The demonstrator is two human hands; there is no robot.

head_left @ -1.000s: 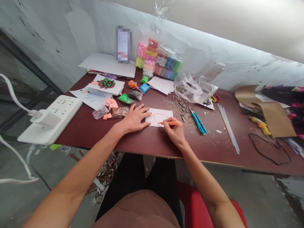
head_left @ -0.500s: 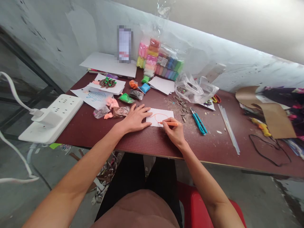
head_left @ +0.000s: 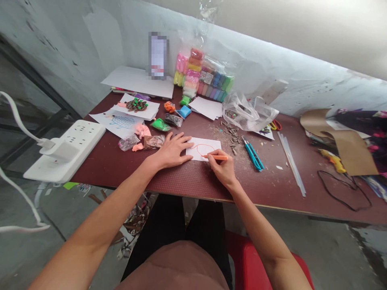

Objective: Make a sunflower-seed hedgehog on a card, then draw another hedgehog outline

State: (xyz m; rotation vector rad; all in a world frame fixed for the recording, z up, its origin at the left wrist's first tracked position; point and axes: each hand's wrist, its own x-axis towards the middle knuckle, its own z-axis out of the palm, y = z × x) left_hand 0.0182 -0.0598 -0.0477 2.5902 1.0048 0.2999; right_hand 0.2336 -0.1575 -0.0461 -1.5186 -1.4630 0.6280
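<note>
A small white sheet of paper (head_left: 213, 144) lies on the dark red table (head_left: 181, 179), bearing a curved orange line. My left hand (head_left: 172, 151) rests flat with its fingers spread, the fingertips on the sheet's left edge. In my right hand (head_left: 222, 166) an orange marker (head_left: 218, 157) is gripped, its tip on the paper at the lower part of the line. Just beyond my left hand lie a brown packet of clay (head_left: 153, 141) and a green packet of clay (head_left: 161, 125). Sunflower seeds (head_left: 233, 139) are scattered right of the sheet.
Turquoise-handled cutters (head_left: 254, 156) and clear glue sticks (head_left: 291, 164) lie to the right, with a yellow glue gun (head_left: 333, 161) further off. A plastic bag (head_left: 249, 112) and clay packs (head_left: 214, 82) stand behind. A white power strip (head_left: 65, 153) juts over the left edge.
Almost nothing differs. My right hand and the marker have shifted very slightly to the right along the orange line; my left hand stays in place.
</note>
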